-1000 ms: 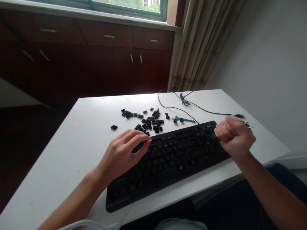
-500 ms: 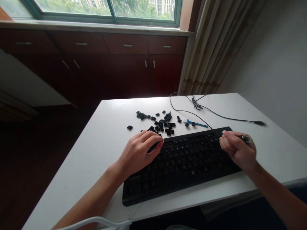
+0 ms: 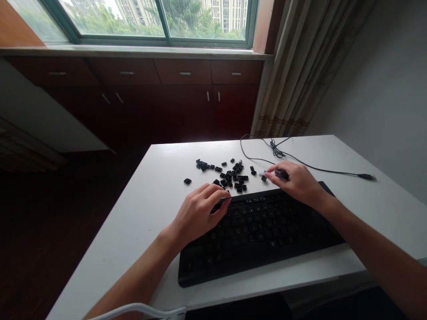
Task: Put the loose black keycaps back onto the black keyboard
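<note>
A black keyboard (image 3: 253, 240) lies at a slant across the white table. My left hand (image 3: 200, 213) rests over its far left part, fingers curled at the far edge and thumb bent in on top, closed on the keyboard. Beyond the keyboard, my right hand (image 3: 296, 182) has thumb and forefinger pinched at a small blue brush (image 3: 265, 173) with a white tip; most of its handle is hidden by the hand. A dark, shiny object (image 3: 283, 174) sits within the curl of the right hand, its kind unclear. Loose black keycaps (image 3: 233, 174) lie scattered between and beyond the hands.
A black cable (image 3: 320, 168) runs from the keyboard, bundled at the table's (image 3: 133, 213) far side, its plug (image 3: 367, 177) at the right. One keycap (image 3: 187, 181) lies apart at the left. A white cord (image 3: 140, 307) crosses near my left forearm. Dark red cabinets (image 3: 180, 106) stand beyond.
My right hand has moved left and away from me, from the keyboard's right end to the blue brush. My left hand stays at the keyboard. The view has tipped slightly upward.
</note>
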Action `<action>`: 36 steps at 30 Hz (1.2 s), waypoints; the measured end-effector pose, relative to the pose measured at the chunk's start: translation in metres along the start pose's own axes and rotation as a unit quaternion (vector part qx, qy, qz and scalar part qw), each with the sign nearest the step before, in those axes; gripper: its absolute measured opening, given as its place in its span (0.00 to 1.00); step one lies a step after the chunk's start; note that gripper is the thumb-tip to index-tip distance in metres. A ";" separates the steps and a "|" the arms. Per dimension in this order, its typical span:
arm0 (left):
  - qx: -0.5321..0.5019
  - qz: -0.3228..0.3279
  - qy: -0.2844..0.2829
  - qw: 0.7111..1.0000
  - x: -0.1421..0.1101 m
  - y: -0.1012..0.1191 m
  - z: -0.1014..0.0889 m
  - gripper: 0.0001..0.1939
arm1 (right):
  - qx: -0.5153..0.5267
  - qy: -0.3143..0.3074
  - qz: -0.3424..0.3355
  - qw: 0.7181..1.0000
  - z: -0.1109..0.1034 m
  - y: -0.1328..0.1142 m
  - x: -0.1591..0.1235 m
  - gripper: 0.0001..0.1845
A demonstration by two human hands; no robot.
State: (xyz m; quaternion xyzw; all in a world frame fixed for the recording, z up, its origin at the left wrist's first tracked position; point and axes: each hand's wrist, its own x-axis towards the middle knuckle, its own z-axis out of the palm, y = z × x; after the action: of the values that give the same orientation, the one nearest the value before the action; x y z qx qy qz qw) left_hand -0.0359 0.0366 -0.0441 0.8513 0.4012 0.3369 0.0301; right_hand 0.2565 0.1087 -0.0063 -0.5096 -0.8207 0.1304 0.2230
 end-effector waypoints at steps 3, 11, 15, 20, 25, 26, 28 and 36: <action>0.007 -0.001 -0.003 1.000 0.001 0.000 -0.001 0.06 | -0.068 -0.037 0.003 0.997 0.019 0.001 0.021 0.20; 0.011 -0.004 -0.009 1.000 0.000 -0.001 0.000 0.05 | -0.081 -0.061 0.019 0.995 0.038 0.006 0.037 0.18; -0.011 -0.014 -0.005 1.000 0.000 0.001 0.000 0.06 | -0.020 -0.061 0.007 0.998 0.028 -0.001 0.031 0.22; -0.101 -0.072 0.033 0.992 0.002 0.008 -0.001 0.16 | 0.279 -0.177 0.078 0.941 0.015 -0.026 0.022 0.23; -0.178 -0.091 0.075 0.977 0.006 0.013 -0.005 0.24 | 0.462 -0.311 0.132 0.820 0.013 -0.052 0.022 0.20; -0.189 -0.091 0.082 0.974 0.007 0.014 -0.005 0.24 | 0.484 -0.326 0.136 0.801 0.015 -0.055 0.022 0.20; -0.208 -0.093 0.095 0.969 0.008 0.015 -0.007 0.22 | 0.517 -0.344 0.151 0.769 0.018 -0.059 0.022 0.19; -0.226 -0.087 0.112 0.964 0.006 0.012 -0.006 0.16 | 0.544 -0.359 0.171 0.739 0.032 -0.058 0.019 0.20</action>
State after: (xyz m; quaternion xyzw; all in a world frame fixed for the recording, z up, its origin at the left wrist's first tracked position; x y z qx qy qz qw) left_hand -0.0287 0.0313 -0.0319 0.7409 0.3881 0.5082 0.2054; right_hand 0.1883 0.0999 -0.0045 -0.3487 -0.5285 0.7639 0.1245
